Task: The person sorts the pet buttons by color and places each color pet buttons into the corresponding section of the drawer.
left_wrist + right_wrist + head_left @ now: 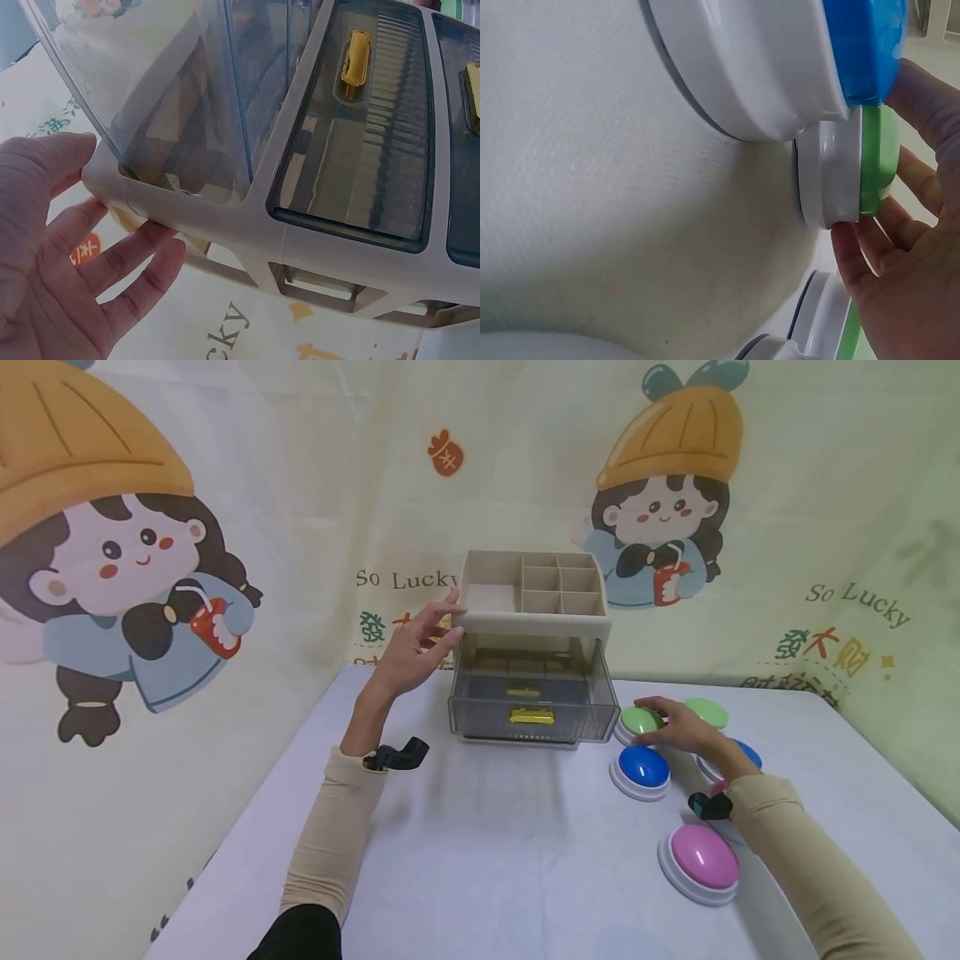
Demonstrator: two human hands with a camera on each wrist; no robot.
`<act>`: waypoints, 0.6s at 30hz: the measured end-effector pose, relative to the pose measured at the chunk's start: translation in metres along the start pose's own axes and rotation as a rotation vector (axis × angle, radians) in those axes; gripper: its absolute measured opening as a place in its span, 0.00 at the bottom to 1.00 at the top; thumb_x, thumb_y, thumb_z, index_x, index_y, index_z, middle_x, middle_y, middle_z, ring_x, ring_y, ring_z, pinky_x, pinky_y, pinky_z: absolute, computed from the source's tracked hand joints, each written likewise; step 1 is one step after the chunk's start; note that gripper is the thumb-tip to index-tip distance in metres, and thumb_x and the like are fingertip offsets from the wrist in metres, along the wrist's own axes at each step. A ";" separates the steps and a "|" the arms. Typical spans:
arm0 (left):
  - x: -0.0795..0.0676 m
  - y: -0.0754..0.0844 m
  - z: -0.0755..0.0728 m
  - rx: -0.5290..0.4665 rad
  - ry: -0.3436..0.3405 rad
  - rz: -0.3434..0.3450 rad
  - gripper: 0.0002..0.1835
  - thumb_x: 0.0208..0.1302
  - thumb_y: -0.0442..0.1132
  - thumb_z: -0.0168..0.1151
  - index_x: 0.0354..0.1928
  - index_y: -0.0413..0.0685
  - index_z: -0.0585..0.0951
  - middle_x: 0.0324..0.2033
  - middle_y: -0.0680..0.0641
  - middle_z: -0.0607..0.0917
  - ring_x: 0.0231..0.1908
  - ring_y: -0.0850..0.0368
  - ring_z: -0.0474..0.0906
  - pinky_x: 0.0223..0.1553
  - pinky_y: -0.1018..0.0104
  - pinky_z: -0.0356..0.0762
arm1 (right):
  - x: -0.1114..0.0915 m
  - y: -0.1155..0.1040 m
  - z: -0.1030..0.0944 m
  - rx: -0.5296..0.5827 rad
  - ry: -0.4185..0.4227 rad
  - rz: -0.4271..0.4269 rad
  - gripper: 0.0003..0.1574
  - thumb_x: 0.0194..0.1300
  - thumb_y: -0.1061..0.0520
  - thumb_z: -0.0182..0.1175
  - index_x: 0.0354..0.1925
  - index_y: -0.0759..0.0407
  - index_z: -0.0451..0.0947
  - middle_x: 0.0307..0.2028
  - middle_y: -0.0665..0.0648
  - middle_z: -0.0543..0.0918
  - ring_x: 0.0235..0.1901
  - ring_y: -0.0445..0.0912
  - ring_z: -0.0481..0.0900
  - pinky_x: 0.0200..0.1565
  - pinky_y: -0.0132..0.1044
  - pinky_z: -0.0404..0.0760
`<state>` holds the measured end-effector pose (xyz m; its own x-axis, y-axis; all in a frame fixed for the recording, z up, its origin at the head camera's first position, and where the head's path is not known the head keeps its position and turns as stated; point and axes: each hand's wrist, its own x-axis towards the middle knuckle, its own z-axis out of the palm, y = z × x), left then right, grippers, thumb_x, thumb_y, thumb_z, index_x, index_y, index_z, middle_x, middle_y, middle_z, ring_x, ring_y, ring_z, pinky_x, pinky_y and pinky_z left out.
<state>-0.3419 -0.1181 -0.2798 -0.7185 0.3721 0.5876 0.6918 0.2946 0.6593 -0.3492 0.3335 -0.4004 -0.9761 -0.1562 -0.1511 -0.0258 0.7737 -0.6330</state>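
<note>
A cream desktop drawer organizer (532,625) stands at the back of the table, its upper see-through drawer (487,720) pulled out toward me. My left hand (412,647) holds the organizer's upper left corner, thumb at the front edge and fingers along the side, as the left wrist view shows. On the right, my right hand (684,728) grips a green dome button (640,720) on a white base, fingers round its far side. The thumb lies between that button and a blue dome button (643,766), overlapping the blue one in the right wrist view.
A second green button (707,713) and another blue button (748,754) sit behind the right hand. Nearer me lies a pink button (705,857); a further pink piece (718,787) shows partly hidden by the right wrist. A printed cloth (300,527) hangs behind the table.
</note>
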 end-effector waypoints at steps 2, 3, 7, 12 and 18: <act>0.000 0.000 0.000 0.001 0.000 -0.002 0.21 0.76 0.35 0.56 0.67 0.40 0.74 0.78 0.45 0.62 0.52 0.36 0.81 0.54 0.43 0.79 | 0.000 0.001 0.001 -0.009 0.013 -0.015 0.56 0.62 0.43 0.73 0.77 0.63 0.58 0.73 0.76 0.60 0.70 0.74 0.58 0.64 0.72 0.66; 0.001 -0.005 0.000 0.000 0.000 0.000 0.21 0.76 0.35 0.56 0.67 0.41 0.74 0.78 0.47 0.62 0.52 0.37 0.81 0.54 0.44 0.79 | 0.000 0.001 0.001 -0.016 0.018 -0.021 0.56 0.62 0.43 0.73 0.76 0.63 0.58 0.73 0.76 0.61 0.70 0.74 0.58 0.64 0.72 0.66; 0.005 -0.024 0.001 0.004 0.004 0.003 0.21 0.76 0.38 0.58 0.68 0.48 0.75 0.77 0.53 0.63 0.51 0.42 0.83 0.53 0.48 0.79 | 0.000 0.004 0.004 -0.013 0.041 -0.022 0.56 0.61 0.43 0.73 0.76 0.64 0.59 0.72 0.75 0.62 0.70 0.74 0.59 0.64 0.70 0.67; 0.003 -0.016 0.002 0.010 0.001 -0.007 0.21 0.76 0.36 0.56 0.68 0.44 0.74 0.77 0.48 0.62 0.52 0.39 0.82 0.53 0.47 0.79 | -0.003 0.003 0.006 0.054 0.092 -0.013 0.57 0.63 0.42 0.73 0.77 0.63 0.57 0.72 0.75 0.63 0.69 0.72 0.61 0.65 0.68 0.68; 0.002 -0.010 0.002 0.019 0.003 -0.002 0.21 0.76 0.35 0.56 0.67 0.41 0.74 0.77 0.46 0.62 0.52 0.39 0.81 0.52 0.49 0.81 | -0.007 0.003 0.003 0.167 0.159 -0.018 0.60 0.63 0.38 0.71 0.79 0.60 0.53 0.75 0.73 0.59 0.72 0.71 0.57 0.67 0.68 0.65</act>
<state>-0.3498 -0.1190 -0.2860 -0.7201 0.3691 0.5876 0.6916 0.3120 0.6514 -0.3413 0.3347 -0.4035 -0.9978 -0.0605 -0.0254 -0.0207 0.6575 -0.7531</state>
